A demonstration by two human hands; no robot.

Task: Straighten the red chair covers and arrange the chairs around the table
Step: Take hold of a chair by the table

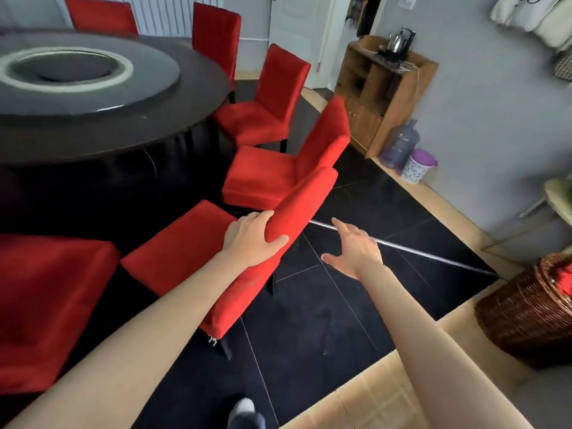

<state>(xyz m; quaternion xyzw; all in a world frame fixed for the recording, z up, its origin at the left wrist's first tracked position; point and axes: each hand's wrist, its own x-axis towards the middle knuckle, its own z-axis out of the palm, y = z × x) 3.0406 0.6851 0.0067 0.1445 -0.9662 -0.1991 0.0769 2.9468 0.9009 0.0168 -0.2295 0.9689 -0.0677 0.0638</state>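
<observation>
My left hand grips the top of the backrest of the nearest red-covered chair, fingers over the front and thumb behind. Its backrest leans to the right, away from the round dark table. My right hand hovers open just right of that backrest, fingers spread, touching nothing. A second red chair stands right behind it, and a third red chair further back, both facing the table. More red chairs ring the far side. Another red seat fills the lower left.
A glass turntable sits on the table. A wooden cabinet with a kettle stands by the right wall, a water jug and lidded bucket beside it. A wicker basket is at right. Dark tiled floor lies behind the chairs.
</observation>
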